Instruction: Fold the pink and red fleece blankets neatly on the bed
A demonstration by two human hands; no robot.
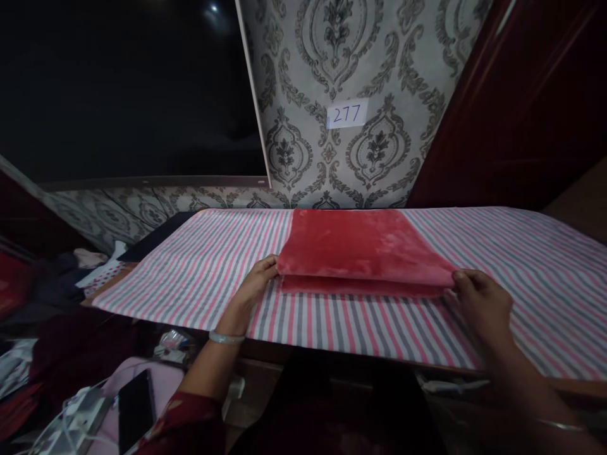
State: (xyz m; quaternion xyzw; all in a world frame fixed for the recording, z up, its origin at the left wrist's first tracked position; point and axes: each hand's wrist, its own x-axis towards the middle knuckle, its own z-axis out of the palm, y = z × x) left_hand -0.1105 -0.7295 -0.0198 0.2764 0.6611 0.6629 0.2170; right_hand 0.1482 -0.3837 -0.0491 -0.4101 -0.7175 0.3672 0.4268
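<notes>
A red plush cloth (351,243) lies folded over on the striped tablecloth (190,272), its upper layer raised a little along the near edge. My left hand (262,275) pinches the near left corner of that layer. At the near right corner, my right hand (481,300) grips the same layer between thumb and fingers. Beneath the raised edge, the lower layer of red cloth shows as a darker strip. The fingertips of both hands are partly hidden by the fabric.
A large dark screen (133,95) hangs at the left, beside a paper marked 277 (348,114) on the patterned wall. At lower left are a phone (136,407), a power strip (83,417) and a pink seat (165,382). A dark red panel (516,114) stands at right.
</notes>
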